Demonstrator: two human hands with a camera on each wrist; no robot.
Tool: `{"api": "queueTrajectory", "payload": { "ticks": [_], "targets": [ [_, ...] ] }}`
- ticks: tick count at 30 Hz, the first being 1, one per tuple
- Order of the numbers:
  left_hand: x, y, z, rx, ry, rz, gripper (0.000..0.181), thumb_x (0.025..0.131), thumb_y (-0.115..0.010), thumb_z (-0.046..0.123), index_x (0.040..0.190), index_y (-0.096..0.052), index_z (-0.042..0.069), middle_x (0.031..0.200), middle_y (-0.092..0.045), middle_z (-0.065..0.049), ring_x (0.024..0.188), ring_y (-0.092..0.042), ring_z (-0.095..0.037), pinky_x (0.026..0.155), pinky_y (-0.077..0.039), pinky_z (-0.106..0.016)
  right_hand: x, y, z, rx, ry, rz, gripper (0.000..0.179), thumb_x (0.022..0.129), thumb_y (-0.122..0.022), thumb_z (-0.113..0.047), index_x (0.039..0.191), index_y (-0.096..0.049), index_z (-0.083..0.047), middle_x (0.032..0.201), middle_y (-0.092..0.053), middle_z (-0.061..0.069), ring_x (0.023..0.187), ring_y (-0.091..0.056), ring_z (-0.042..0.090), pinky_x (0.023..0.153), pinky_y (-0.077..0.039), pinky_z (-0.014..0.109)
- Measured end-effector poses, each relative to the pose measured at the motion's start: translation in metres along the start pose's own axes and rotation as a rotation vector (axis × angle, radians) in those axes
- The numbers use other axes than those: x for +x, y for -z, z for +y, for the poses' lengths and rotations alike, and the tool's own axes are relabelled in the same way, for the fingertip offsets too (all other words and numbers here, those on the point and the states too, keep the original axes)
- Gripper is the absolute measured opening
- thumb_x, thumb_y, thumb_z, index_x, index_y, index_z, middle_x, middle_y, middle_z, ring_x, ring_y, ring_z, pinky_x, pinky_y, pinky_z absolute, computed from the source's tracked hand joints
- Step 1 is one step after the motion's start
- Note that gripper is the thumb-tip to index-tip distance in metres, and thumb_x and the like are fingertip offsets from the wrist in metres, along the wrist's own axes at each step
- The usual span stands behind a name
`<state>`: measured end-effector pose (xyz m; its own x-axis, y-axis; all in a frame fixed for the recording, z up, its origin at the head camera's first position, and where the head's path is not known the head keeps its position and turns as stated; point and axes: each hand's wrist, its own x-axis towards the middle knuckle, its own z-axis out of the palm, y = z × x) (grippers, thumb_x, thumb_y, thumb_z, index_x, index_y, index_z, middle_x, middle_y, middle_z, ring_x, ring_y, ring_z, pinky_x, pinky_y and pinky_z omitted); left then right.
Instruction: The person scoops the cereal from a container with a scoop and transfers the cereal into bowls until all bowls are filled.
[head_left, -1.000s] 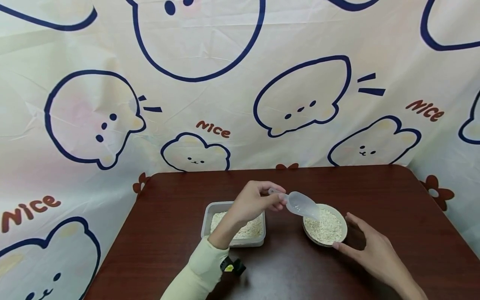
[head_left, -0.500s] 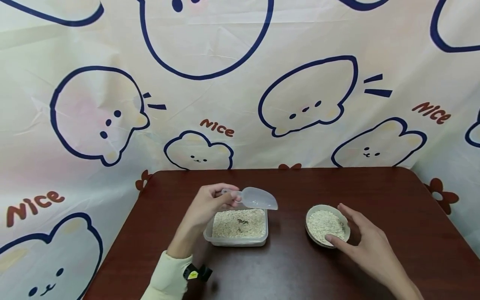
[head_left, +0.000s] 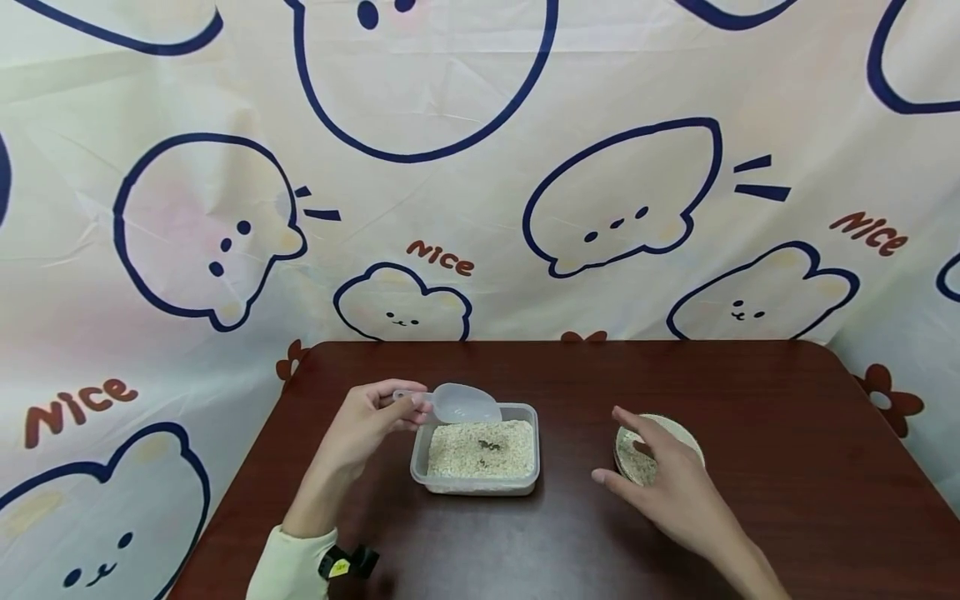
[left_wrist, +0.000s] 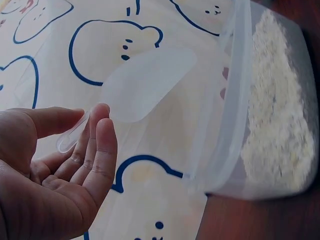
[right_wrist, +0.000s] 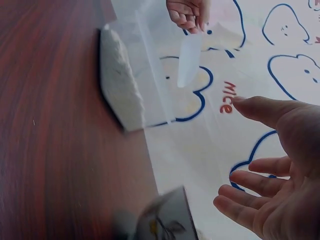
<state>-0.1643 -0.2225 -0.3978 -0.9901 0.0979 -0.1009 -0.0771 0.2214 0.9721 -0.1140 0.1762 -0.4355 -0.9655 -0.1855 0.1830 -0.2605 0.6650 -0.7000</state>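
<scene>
My left hand (head_left: 375, 421) pinches the handle of a translucent plastic scoop (head_left: 463, 403) between thumb and fingers. The scoop hangs over the back left edge of a clear plastic container (head_left: 480, 485) of pale oat flakes (head_left: 472, 454), which have a few dark specks on top. In the left wrist view the scoop (left_wrist: 145, 87) looks empty. My right hand (head_left: 675, 492) is spread, holding nothing, in front of a small bowl (head_left: 693, 442) of flakes and hiding part of it. A painted pattern on the bowl (right_wrist: 167, 220) shows in the right wrist view.
Everything stands on a dark brown wooden table (head_left: 555, 550). A pale cloth (head_left: 480, 208) with cartoon bears hangs behind and beside it. On the left wrist sits a black strap device (head_left: 348, 562).
The left hand has carried the scoop leftward from above the bowl to over the container. The right hand has let go of the bowl and moved left.
</scene>
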Motion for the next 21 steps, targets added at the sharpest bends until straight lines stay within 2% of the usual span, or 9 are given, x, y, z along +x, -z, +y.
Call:
{"api": "queueTrajectory", "payload": {
  "ticks": [8,11,21],
  "targets": [
    [-0.009,0.018,0.001,0.059,-0.004,0.026,0.031,0.107,-0.067,0.014,0.129,-0.069,-0.008,0.108,-0.079,-0.021,0.086,-0.077,-0.016,0.085,-0.065,-0.032,0.003,-0.025,-0.005,0.008,0.067,-0.023,0.068,0.093,-0.085,-0.041,0.151,-0.060,-0.017,0.150,-0.065,0.004,0.134,-0.067,0.029,0.101,-0.059,0.050],
    [-0.010,0.023,0.002,0.108,-0.008,0.032,0.031,0.107,-0.067,0.015,0.129,-0.070,-0.007,0.109,-0.079,-0.022,0.087,-0.077,-0.019,0.083,-0.065,-0.030,0.004,-0.035,-0.005,0.011,0.081,-0.029,0.064,0.094,-0.085,-0.040,0.149,-0.062,-0.017,0.148,-0.067,0.001,0.136,-0.066,0.027,0.104,-0.057,0.052],
    [-0.010,0.028,0.004,0.232,-0.009,0.017,0.026,0.106,-0.067,0.011,0.126,-0.071,-0.006,0.106,-0.080,-0.021,0.085,-0.076,-0.017,0.080,-0.065,-0.030,0.012,-0.061,-0.004,0.068,0.052,-0.102,0.057,0.094,-0.085,-0.034,0.146,-0.066,-0.017,0.143,-0.070,0.001,0.130,-0.070,0.026,0.104,-0.058,0.050]
  ]
}}
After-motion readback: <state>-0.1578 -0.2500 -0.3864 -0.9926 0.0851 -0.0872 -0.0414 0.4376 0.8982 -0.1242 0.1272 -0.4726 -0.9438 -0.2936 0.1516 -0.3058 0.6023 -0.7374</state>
